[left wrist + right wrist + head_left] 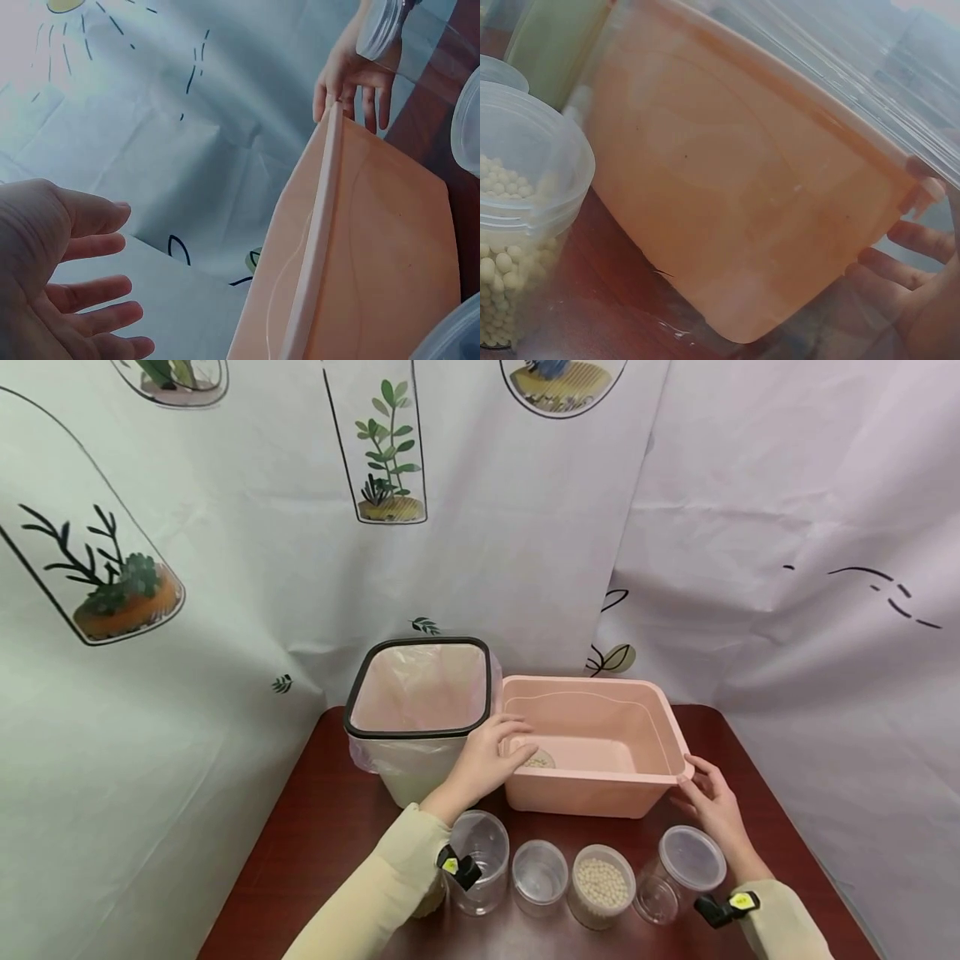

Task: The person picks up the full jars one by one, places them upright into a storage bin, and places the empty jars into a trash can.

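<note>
A pink plastic basin sits toward the back of the dark red table. At its front right corner my right hand grips the rim, thumb on the rim and fingers around the outside. Over the basin's left end is my left hand, fingers spread and nothing in them; the left wrist view shows that hand apart from the pink wall. Inside the basin, beside the left thumb, lies a small round patch of pale pellets, partly hidden by the hand.
Left of the basin stands a lined trash bin with a black rim. In front are a tall clear jar, a short clear jar, a jar of pale pellets and a lidded clear jar. A patterned cloth hangs behind.
</note>
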`<state>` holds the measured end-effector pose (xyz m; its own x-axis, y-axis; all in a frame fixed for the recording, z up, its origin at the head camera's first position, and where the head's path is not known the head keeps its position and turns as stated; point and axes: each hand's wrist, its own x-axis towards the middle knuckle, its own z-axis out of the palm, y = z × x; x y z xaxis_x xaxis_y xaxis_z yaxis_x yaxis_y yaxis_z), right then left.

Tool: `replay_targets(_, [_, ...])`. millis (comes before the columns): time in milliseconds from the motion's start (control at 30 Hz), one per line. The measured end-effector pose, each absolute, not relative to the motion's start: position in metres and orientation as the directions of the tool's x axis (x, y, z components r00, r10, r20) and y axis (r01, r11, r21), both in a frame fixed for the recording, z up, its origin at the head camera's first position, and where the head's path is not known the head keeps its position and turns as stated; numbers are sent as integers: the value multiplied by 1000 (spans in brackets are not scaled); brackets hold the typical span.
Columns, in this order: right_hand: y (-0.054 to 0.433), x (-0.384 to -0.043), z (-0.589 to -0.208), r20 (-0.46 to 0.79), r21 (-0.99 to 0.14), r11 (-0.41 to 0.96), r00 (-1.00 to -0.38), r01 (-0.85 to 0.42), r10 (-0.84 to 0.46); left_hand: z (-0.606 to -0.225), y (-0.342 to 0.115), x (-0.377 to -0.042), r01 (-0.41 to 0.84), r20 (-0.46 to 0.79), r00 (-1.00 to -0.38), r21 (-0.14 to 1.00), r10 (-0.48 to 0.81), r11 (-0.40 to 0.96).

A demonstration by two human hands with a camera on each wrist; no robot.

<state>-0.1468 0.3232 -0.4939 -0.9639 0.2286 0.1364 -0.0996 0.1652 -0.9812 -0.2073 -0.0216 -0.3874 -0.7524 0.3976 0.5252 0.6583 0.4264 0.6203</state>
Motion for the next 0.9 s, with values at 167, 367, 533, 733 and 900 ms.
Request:
replay_targets(167, [324,-147,-494,125,-987,133,-961,-94,245,-387,-31,-202,686,581,-727,603,366,407])
replay_targets(367, [324,-149,-494,108,-987,139,-964,-75,242,-390,-42,-193,662,585,-747,618,315,423])
replay_targets(533, [324,-149,-495,102,-992,99,-965,-80,243,-393,-52,-184,653,587,-755,634,291,415])
replay_targets(733, [326,-150,-498,106,-993,78,-964,-89,243,-399,-63,-174,648,587,-760,654,278,391])
replay_targets(900, [325,-150,-499,113,-994,26,-963,-110,246,-405,-72,-165,644,588,-763,659,267,388])
